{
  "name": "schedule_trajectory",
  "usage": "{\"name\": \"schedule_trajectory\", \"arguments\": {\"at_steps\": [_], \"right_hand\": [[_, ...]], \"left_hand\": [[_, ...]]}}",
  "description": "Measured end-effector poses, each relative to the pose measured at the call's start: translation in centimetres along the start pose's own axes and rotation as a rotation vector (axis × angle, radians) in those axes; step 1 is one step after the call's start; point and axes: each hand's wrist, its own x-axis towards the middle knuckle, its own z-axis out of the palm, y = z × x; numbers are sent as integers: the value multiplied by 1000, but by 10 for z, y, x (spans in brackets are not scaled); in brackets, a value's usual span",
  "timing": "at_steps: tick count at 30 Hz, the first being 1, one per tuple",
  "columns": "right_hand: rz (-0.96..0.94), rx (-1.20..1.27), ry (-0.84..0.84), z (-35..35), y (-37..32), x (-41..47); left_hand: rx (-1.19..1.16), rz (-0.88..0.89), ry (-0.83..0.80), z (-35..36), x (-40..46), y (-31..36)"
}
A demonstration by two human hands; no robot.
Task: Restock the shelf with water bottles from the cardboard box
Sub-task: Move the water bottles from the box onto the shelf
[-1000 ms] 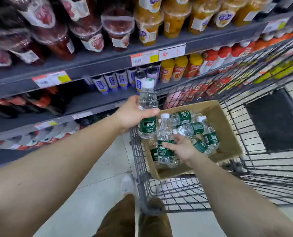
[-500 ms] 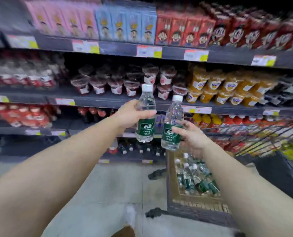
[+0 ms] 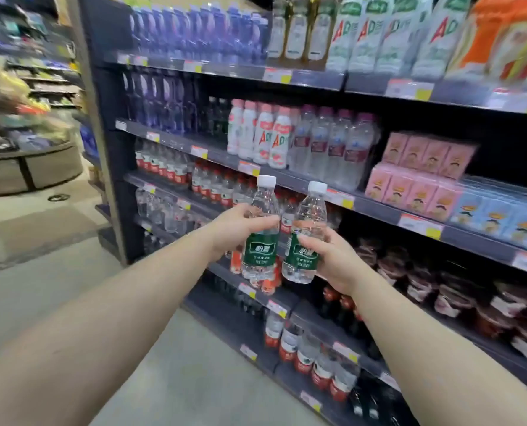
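I hold two clear water bottles with green labels and white caps, upright and side by side in front of the shelving. My left hand (image 3: 236, 233) is shut on the left water bottle (image 3: 260, 229). My right hand (image 3: 332, 259) is shut on the right water bottle (image 3: 305, 233). Both sit level with a dark shelf (image 3: 225, 272) that carries red-labelled water bottles (image 3: 206, 182). The cardboard box and the cart are out of view.
The dark shelving unit runs from centre to right, stocked with purple bottles (image 3: 194, 29), white AD drinks (image 3: 262, 133), pink cartons (image 3: 415, 176) and dark cups (image 3: 459, 293). Lower shelves hold more red-labelled bottles (image 3: 305, 352). Grey floor (image 3: 40, 272) lies on the left, with a display bin (image 3: 28, 167) beyond.
My view has swung left, away from the cart and box, to a shelf section with water bottles. Both hands have kept their bottles, which now stand closer together.
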Motion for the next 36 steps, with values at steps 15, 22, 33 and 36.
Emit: {"name": "schedule_trajectory", "arguments": {"at_steps": [15,22,33,36], "right_hand": [[-115,-127,-102,235,-32,279],[-173,-192,-79,250,-40,404],[-299,-281,29,236,-87,573],[-318,-312,76,236,-93,602]], "left_hand": [[-48,14,284,-329,123,-59],[-96,36,300,-376,240,-89],[-90,87,236,-435,416,-76],[-83,104,208,-451,461,-82]]}}
